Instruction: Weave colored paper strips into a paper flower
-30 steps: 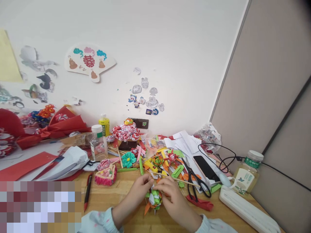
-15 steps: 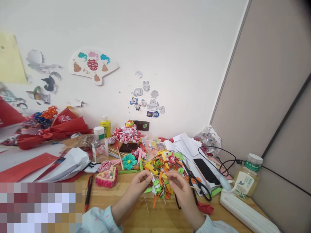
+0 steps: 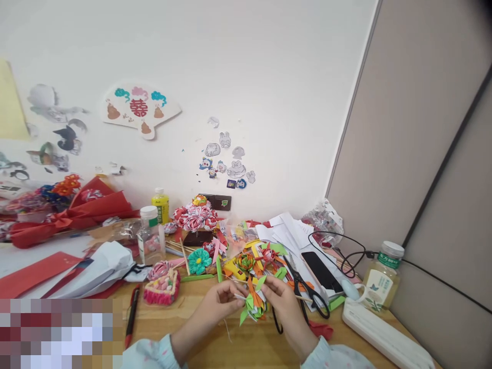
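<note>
Between my hands is a folded paper flower (image 3: 255, 306) of green, orange and white strips, its pointed ends sticking out. My left hand (image 3: 220, 302) pinches it at the left side, thumb and fingers pressed together near a white tip. My right hand (image 3: 280, 297) grips the upper right side, next to a green strip. Just behind them lie a green and orange paper flower (image 3: 245, 262) and a red one (image 3: 269, 254) among yellow and orange strips. Black-handled scissors (image 3: 299, 279) lie right of my right hand, partly over white papers.
A phone (image 3: 322, 270) and a white power strip (image 3: 384, 335) lie to the right, with a jar (image 3: 383, 279) of pale liquid behind. Left are a heart-shaped pink box (image 3: 162, 288), a red and black pen (image 3: 132, 316) and a clear jar (image 3: 149, 238). A teal flower (image 3: 199, 261) lies behind.
My hands were pinched together higher, above the paper flower. Now they hold the flower itself, and its strips stand up between my fingers. The view has shifted slightly right.
</note>
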A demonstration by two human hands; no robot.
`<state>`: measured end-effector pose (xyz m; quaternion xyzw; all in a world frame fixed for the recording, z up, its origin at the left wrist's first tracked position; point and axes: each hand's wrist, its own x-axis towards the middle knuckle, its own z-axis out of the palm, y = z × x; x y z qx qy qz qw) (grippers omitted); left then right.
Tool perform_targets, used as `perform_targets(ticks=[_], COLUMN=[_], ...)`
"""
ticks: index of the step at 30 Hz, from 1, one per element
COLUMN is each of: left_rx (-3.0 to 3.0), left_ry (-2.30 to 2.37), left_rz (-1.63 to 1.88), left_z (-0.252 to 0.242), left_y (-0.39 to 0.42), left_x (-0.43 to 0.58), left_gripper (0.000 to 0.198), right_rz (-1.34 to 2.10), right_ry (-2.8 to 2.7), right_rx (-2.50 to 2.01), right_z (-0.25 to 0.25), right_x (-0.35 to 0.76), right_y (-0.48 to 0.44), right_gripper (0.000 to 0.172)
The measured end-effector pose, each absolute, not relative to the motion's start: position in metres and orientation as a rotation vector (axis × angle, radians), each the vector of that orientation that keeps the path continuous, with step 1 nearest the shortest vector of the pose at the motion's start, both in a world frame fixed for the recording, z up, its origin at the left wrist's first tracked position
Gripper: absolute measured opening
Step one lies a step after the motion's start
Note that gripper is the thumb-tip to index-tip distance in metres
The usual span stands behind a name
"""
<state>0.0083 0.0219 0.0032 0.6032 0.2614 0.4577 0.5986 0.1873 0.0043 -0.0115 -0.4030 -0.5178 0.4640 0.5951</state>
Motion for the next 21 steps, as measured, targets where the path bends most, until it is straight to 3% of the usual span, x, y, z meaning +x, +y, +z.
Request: perform_targets(ticks=[3,9,14,21], left_rx=[1.477,1.501,1.692,1.983], left_ry=[0.670,0.795,0.940,1.046], left_rz=[1.019,1.087,1.168,1.426], left_z=[0.001,0.001,0.003,0.000], left_y=[0.021,0.017,0.014,0.006], left_x=[0.010,0.011,0.013,0.013], left_gripper=[0.032,0.036,0.023,0.016], right_rz=[0.993,0.849,0.771,0.373], right_ry=[-1.250,-1.416,-1.452,-1.525], right_rx=[-0.999,-1.053,-1.059,-1.164], right_z=[-0.011,-0.014,-0.018,-0.013], right_x=[0.188,0.185,0.184,0.186], right_y=[0.005,0.003,0.003,-0.003], right_gripper=[0.042,0.032,0.020,0.009])
